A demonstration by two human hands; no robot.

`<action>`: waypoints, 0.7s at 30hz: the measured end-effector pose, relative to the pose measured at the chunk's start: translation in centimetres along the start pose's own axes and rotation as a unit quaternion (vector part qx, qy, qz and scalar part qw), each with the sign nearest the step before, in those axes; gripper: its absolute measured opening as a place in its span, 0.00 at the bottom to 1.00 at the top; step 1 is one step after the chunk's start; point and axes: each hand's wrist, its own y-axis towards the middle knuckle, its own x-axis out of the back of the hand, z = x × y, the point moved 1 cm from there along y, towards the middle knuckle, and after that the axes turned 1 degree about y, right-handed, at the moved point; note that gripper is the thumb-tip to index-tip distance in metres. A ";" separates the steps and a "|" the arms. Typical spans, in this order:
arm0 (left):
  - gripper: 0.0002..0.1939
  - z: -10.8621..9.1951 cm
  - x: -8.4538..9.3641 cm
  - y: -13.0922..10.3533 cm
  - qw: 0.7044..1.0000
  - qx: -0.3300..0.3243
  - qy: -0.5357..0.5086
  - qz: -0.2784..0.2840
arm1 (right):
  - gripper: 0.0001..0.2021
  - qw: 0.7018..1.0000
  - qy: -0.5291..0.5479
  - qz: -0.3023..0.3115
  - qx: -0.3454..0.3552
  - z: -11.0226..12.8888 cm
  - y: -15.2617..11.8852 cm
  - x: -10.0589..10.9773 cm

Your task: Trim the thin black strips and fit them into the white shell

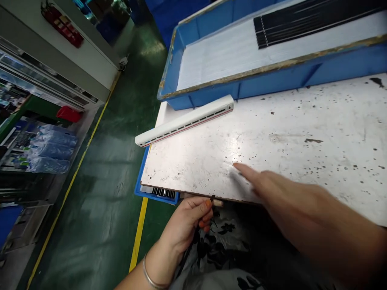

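My left hand (193, 215) is closed at the front edge of the white table (193, 165), its thumb pressed against the fingers. The small dark tip of a thin dark strip (213, 197) sticks out of this pinch; the rest of it is mostly hidden by the hand. My right hand (272, 185), smeared by motion, hovers over the tabletop with its index finger stretched out to the left. Nothing shows in it, though its other fingers are hidden. Beyond both hands lies a long white train-shaped bar (187, 121) with dark window slots and a red line.
A blue tray (205, 88) at the back holds long black strips (302, 24) on a white lining. Below the table's left corner, a blue bin (160, 196) contains dark pieces. Green floor (102, 193), a fire extinguisher (63, 25) and bagged bottles (51, 149) are at left.
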 end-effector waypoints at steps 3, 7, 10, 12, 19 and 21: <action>0.17 0.1 -0.2 0.0 0.999 0.027 -0.024 -0.010 | 0.39 0.998 0.010 0.065 0.025 1.8 -1.5 -1.5; 0.15 -0.2 -0.4 -0.1 0.999 0.042 -0.028 -0.010 | 0.40 0.997 -0.006 0.072 0.032 3.2 -2.3 -2.4; 0.13 -0.5 -0.6 -0.2 0.999 0.045 -0.028 -0.011 | 0.38 0.998 -0.007 0.057 0.031 3.6 -2.2 -2.6; 0.13 -0.6 -0.7 -0.2 0.998 0.046 -0.030 -0.014 | 0.37 0.999 0.007 0.050 0.020 3.7 -1.9 -2.7; 0.16 -0.4 -1.1 -0.1 0.998 0.033 -0.033 -0.040 | 0.39 0.998 0.053 0.045 -0.002 3.8 -1.4 -3.0; 0.16 -0.4 -1.2 -0.1 0.998 0.033 -0.031 -0.045 | 0.39 0.997 0.062 0.046 -0.008 3.7 -1.4 -3.0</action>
